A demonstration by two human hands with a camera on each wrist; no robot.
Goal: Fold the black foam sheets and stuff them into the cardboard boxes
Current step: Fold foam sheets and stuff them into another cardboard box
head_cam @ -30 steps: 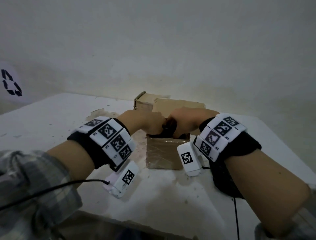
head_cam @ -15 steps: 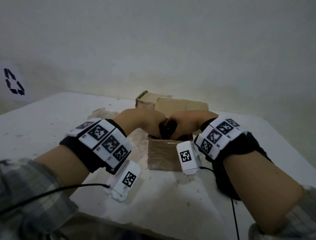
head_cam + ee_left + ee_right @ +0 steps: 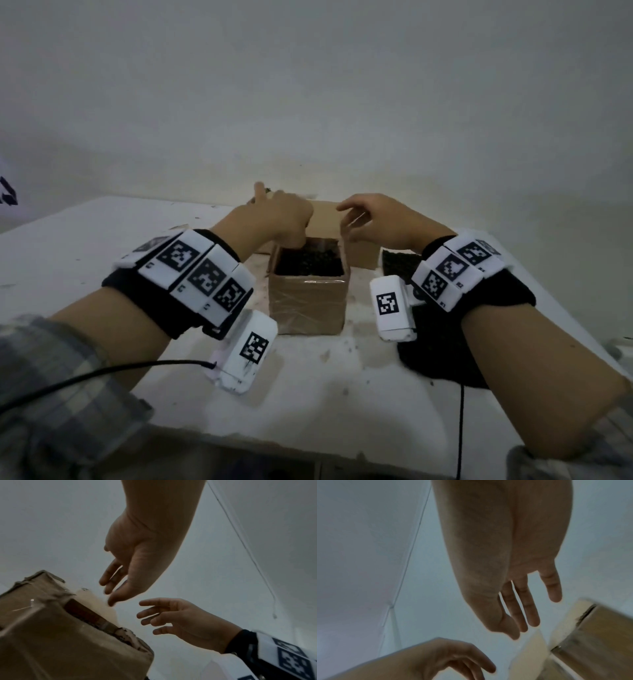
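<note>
An open cardboard box [image 3: 306, 301] is seen standing upright on the white surface [image 3: 102, 246], and black foam [image 3: 308, 262] is packed inside it, reaching nearly to the rim. The left hand [image 3: 274, 219] is held above the box's far left corner, with its fingers [image 3: 109, 577] released and nearly straight; nothing is gripped by them. The right hand [image 3: 380, 219] is held above the far right corner, its fingers [image 3: 517, 604] likewise loose and extended, and nothing is held. In the left wrist view the two hands are shown close together but apart, just over the box's upper edge. A second cardboard box [image 3: 325, 214] is partly hidden behind the hands, just beyond the first. More black foam sheets [image 3: 442, 356] are lying flat on the surface to the right of the box, largely covered by the right forearm. Tagged white bands [image 3: 191, 274] are worn on both wrists, and a black cable [image 3: 102, 371] is seen running across the left plaid sleeve [image 3: 51, 394].
</note>
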